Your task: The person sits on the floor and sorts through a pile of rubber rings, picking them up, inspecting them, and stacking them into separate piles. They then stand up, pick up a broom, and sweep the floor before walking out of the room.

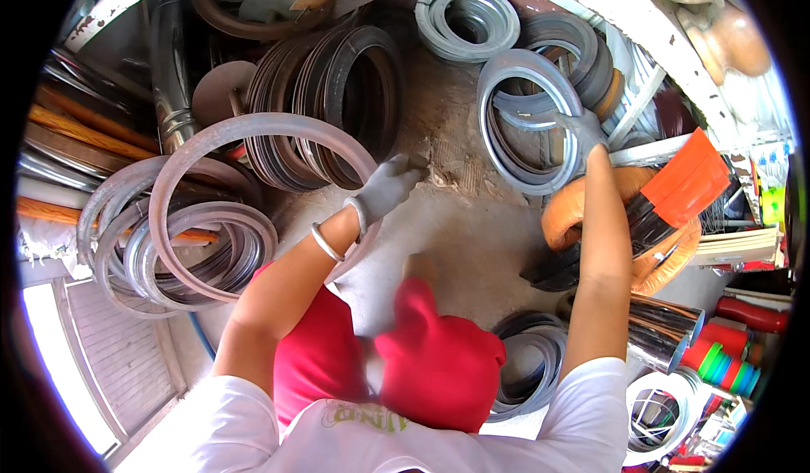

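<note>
My left hand (387, 189), in a grey glove, lies across the right side of a large rust-toned metal ring (171, 210) and appears to hold it; the thumb is hidden. That ring is tilted above a heap of grey metal rings (259, 239) on the left. On the right, my gloved right hand (583, 132) grips the right rim of a bluish-grey metal ring (490, 115). More rings show through its opening. Dark metal rings (316, 112) stand on edge in a row beyond my left hand.
Flat grey rings (468, 20) are stacked at the back. Orange-wrapped coils (563, 213) and a broom-like orange piece (686, 179) sit by my right forearm. Near my knee lie coiled rings (538, 359). Shiny metal pipes (664, 330) stick out at right. A dark pipe (171, 74) stands back left.
</note>
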Motion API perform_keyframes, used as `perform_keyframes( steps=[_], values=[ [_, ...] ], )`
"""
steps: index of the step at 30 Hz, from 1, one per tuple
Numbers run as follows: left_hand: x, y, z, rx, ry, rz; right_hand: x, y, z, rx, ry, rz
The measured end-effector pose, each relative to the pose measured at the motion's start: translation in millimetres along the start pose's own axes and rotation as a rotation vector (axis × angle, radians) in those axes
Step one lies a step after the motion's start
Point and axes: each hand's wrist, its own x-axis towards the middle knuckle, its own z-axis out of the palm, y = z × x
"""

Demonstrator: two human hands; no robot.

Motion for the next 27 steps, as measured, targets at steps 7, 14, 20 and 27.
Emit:
perform_keyframes(
  steps=[7, 14, 20, 27],
  values=[
    [-138, 148, -29, 0.134, 0.067, 0.384, 19, 25, -25, -0.542, 0.529, -0.266],
    [-368, 39, -120, 0.113, 1.042, 0.27, 39, 36, 9, -0.882, 0.471, -0.06],
    [-535, -159, -102, -0.077, 1.721, -0.161, -5, 37, 4, -0.771, 0.349, -0.288],
    [-589, -340, 19, 0.167, 1.545, -0.847, -27, -3, 17, -0.734, 0.238, -0.331]
  ],
)
